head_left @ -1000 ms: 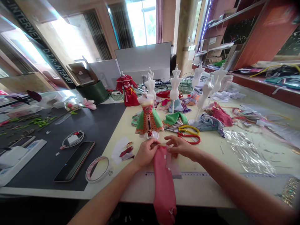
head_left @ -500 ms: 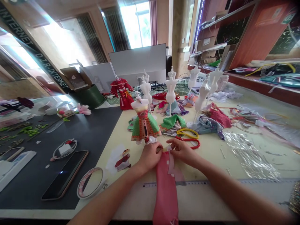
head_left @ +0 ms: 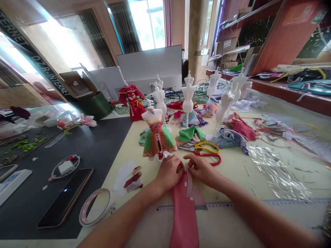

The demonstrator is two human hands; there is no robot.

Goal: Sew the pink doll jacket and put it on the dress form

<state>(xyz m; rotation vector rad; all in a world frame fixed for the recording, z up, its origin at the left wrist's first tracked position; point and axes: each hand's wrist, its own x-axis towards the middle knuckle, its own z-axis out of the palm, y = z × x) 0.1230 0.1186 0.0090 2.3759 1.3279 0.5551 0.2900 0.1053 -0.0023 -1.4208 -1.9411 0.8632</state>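
A long strip of pink fabric (head_left: pixel 184 215) runs from the near table edge up to both hands, with small white pieces along its right side. My left hand (head_left: pixel 170 171) is closed over the strip's far end, fingers bent down onto it. Opposite, my right hand (head_left: pixel 199 169) pinches the same end near its right edge; the fingertips almost meet. Just beyond stands a small dress form in a green and pink dress (head_left: pixel 159 139). Scissors with yellow and red handles (head_left: pixel 207 151) lie past my right hand. Beneath the strip, a clear ruler (head_left: pixel 217 205) crosses the table.
Left of my arm are a tape roll (head_left: pixel 95 208), a phone (head_left: pixel 66 198) and a coiled white cable (head_left: pixel 66 167). Several white dress forms (head_left: pixel 188 98) stand behind, among fabric scraps. Crinkled clear film (head_left: pixel 278 174) lies at right. A red dress (head_left: pixel 133 103) stands farther back.
My left hand has shifted right and closer to my right hand, covering more of the strip's far end. The view has moved slightly.
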